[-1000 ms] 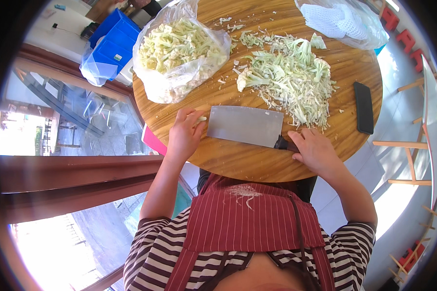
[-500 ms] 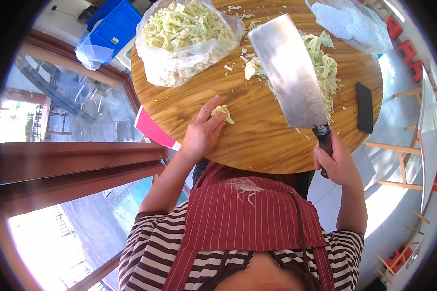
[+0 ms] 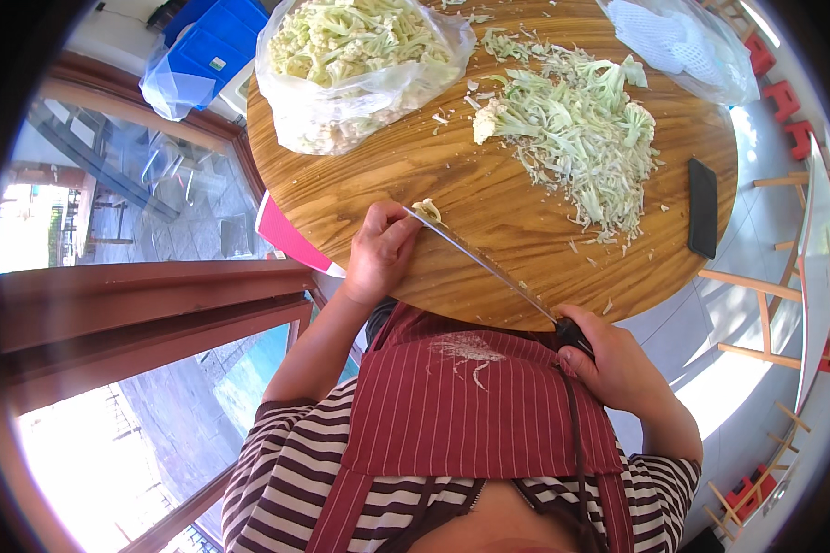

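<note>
My right hand (image 3: pixel 610 361) grips the dark handle of a cleaver (image 3: pixel 489 263) at the table's near edge. The blade stands on edge, seen as a thin line slanting up and left across the wood. At its far end lies a small pale cauliflower piece (image 3: pixel 428 211). My left hand (image 3: pixel 381 253) is closed there, its curled fingers at the piece and close to the blade tip; the fingertips are partly hidden. Farther right, a loose heap of chopped cauliflower (image 3: pixel 576 129) spreads over the table.
On the round wooden table (image 3: pixel 323 198) stands a clear bag of cut cauliflower (image 3: pixel 360 88) at the far left. A dark flat slab (image 3: pixel 703 207) lies near the right edge. At the back right is a plastic bag with white foam netting (image 3: pixel 673 41). A blue crate (image 3: pixel 214 55) stands beyond.
The cleaver has swung down and left from above the heap, turning edge-on beside the small cauliflower piece. My right hand has lowered toward me; my left fingers have curled in.
</note>
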`<state>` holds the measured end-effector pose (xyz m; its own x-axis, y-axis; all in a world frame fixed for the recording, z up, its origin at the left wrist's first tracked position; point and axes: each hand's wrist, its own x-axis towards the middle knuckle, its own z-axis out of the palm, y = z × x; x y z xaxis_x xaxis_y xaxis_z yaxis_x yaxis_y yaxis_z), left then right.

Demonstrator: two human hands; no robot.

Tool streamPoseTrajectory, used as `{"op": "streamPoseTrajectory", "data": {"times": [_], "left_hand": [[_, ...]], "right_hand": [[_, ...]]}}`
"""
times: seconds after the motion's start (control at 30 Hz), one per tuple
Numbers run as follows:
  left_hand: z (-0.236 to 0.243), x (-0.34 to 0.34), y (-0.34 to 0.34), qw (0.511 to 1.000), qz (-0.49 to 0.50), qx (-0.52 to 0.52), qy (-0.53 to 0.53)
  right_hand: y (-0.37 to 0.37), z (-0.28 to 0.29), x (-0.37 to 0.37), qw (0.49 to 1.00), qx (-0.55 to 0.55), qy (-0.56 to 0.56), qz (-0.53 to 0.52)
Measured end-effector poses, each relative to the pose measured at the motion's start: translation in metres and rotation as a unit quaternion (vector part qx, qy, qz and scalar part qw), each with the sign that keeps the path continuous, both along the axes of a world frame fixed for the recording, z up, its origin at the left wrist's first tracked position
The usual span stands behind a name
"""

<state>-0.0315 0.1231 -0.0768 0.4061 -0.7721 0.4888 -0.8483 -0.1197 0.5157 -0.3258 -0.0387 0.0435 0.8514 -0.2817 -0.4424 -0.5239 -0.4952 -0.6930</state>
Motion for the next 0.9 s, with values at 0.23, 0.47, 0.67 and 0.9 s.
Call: {"op": "streamPoseTrajectory", "data": {"times": [0.23, 0.47, 0.67, 0.9], "left_hand": [[0.003, -0.001, -0.003, 1.000, 0.009, 0.002, 0.007], [0.001, 0.001, -0.002, 1.000, 0.011, 0.005, 0.008], [0.001, -0.001, -0.003, 0.999, 0.017, 0.001, 0.036], [0.003, 0.001, -0.009, 0.999, 0.009, -0.005, 0.037]], "right_hand": [[0.006, 0.003, -0.005, 0.999, -0.037, -0.015, 0.012], [0.007, 0.000, -0.005, 0.998, -0.062, -0.010, 0.023], [0.006, 0.000, -0.005, 0.997, -0.069, -0.012, 0.029], [0.005, -0.002, -0.007, 0.997, -0.078, -0.011, 0.024]]}}
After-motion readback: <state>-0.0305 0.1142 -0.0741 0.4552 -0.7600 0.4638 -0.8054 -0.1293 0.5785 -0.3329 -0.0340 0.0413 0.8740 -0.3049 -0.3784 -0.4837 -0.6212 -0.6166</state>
